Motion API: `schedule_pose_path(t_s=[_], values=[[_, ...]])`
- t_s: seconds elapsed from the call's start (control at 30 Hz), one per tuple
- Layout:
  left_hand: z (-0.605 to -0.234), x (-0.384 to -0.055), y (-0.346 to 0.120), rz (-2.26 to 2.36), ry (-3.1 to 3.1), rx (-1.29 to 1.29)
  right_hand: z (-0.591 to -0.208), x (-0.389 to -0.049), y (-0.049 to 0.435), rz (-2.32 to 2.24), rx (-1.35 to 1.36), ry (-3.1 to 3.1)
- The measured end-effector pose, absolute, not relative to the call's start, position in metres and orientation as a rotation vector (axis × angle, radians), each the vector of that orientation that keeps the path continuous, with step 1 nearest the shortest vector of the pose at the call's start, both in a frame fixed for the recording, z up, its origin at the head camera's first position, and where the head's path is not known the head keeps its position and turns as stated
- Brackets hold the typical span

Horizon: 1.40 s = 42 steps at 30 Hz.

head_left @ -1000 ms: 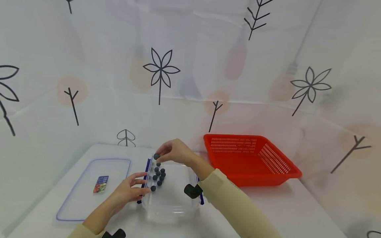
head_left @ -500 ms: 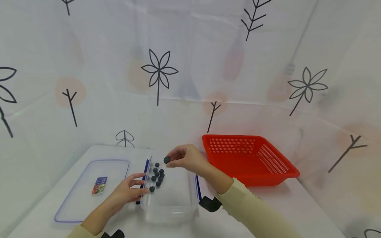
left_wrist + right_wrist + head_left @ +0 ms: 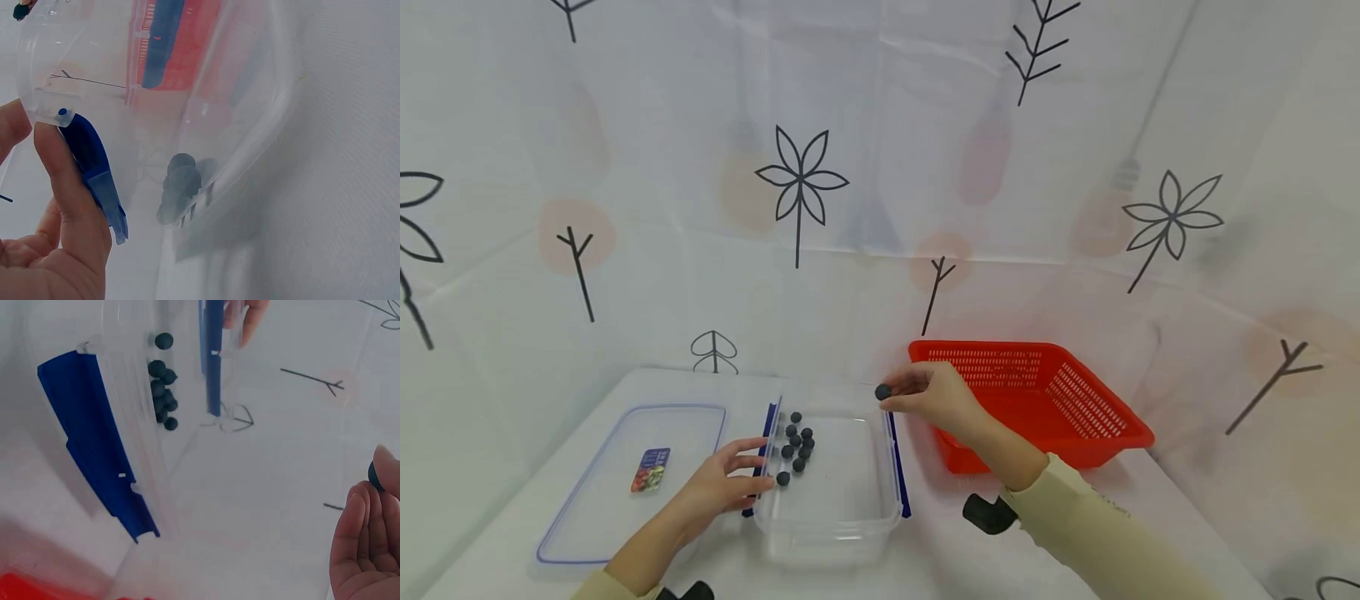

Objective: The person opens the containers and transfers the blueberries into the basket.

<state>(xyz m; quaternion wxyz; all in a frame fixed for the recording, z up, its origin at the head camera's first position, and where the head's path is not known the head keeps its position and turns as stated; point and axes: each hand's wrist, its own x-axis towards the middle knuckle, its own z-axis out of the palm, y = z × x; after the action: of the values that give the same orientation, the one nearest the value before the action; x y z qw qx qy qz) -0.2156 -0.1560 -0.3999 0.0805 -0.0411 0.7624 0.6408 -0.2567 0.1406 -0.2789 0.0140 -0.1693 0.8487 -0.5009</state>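
My right hand [image 3: 936, 398] pinches a small dark blue-grey ball [image 3: 883, 392] between thumb and fingertips, above the right rim of a clear plastic box [image 3: 842, 530]. In the right wrist view the same ball [image 3: 374, 476] is partly covered by the thumb. Several more dark balls [image 3: 795, 441] lie along the left side of the box floor. With my left hand [image 3: 724, 479] I grip the box's left rim. The left wrist view has those fingers [image 3: 65, 181] beside a blue locking flap [image 3: 94, 172].
Right of the box stands a red perforated basket [image 3: 1037, 454], close behind the right forearm. A clear lid [image 3: 587, 517] with a blue edge and a coloured label [image 3: 651, 470] lies flat on the left. A patterned cloth [image 3: 880, 208] hangs behind the table.
My right hand has moved right across the box with the ball, from its left side to above its right rim. The left hand stays at the left rim.
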Motion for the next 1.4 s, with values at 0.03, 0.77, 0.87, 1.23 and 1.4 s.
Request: schedule_pose_path(t_s=[0.03, 0.77, 0.87, 1.23, 1.4], values=[[-0.400, -0.216, -0.156, 1.916, 2.278, -0.123, -0.278, -0.258, 0.144, -1.566, -0.498, 2.651], [-0.402, -0.217, -0.155, 1.942, 2.272, -0.135, -0.282, -0.282, 0.224, -1.510, -0.224, 2.748], [-0.401, -0.216, -0.155, 1.945, 2.271, -0.134, -0.283, -0.287, 0.235, -1.532, -0.211, 2.721], [-0.401, -0.216, -0.157, 1.965, 2.247, -0.129, -0.285, -0.310, 0.266, -1.546, -0.115, 2.711], [-0.401, -0.216, -0.159, 1.976, 2.238, -0.122, -0.285, -0.322, 0.276, -1.536, -0.045, 2.705]])
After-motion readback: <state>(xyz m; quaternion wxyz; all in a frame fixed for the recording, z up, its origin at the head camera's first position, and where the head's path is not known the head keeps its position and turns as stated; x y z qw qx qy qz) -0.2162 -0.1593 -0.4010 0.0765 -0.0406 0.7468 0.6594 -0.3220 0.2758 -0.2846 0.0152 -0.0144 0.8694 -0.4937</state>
